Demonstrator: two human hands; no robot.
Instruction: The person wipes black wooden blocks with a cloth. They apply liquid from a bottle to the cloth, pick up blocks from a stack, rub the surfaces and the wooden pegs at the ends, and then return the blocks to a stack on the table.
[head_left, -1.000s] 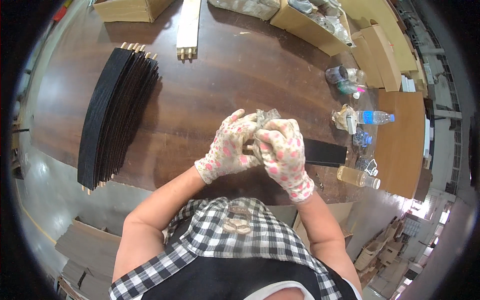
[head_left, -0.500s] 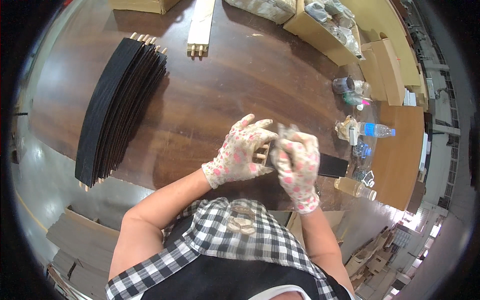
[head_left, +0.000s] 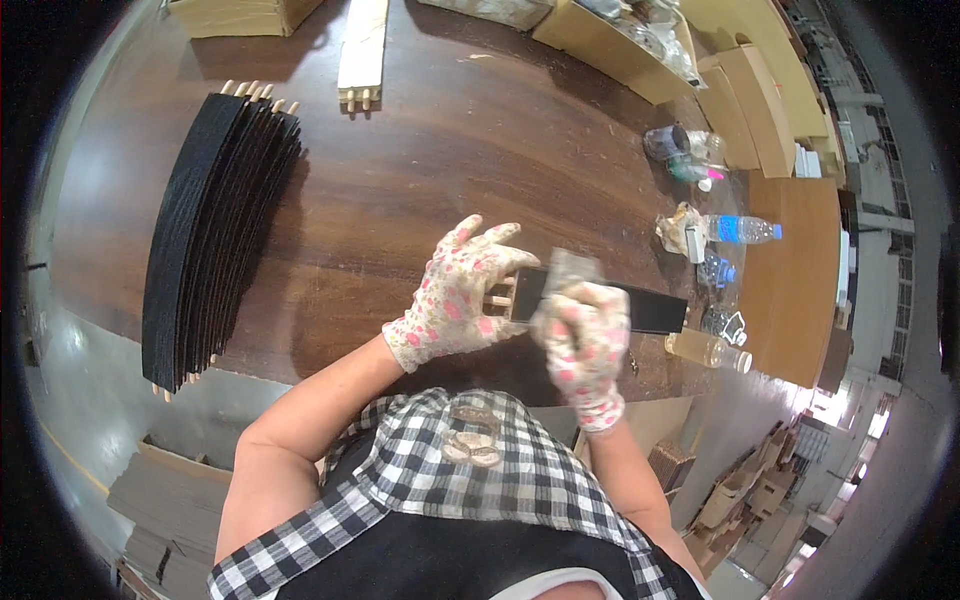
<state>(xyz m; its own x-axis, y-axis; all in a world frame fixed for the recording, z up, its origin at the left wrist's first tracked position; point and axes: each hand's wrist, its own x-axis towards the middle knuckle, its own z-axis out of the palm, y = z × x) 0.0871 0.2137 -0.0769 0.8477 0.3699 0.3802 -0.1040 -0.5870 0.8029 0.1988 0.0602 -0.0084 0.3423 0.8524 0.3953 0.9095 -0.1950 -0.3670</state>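
Note:
A narrow black board lies flat on the brown table in front of me, with pale wooden dowel pegs at its left end. My left hand, in a white glove with pink flowers, grips that end, thumb on the near side and fingers on the far side. The pegs show in the gap of the grip. My right hand, gloved alike, is closed on a flat grey pad over the board's middle. Motion blurs the pad, so its exact kind cannot be told.
A stack of black slats with pegged ends lies at the left. A pale pegged board lies farther back. Bottles, including a blue-labelled one and a yellowish one, lie at the right. A carton of plastic bags stands behind.
My right hand and the grey pad have shifted slightly toward me over the board, showing more of its left part. The whole view has shifted a little. My left hand keeps its grip.

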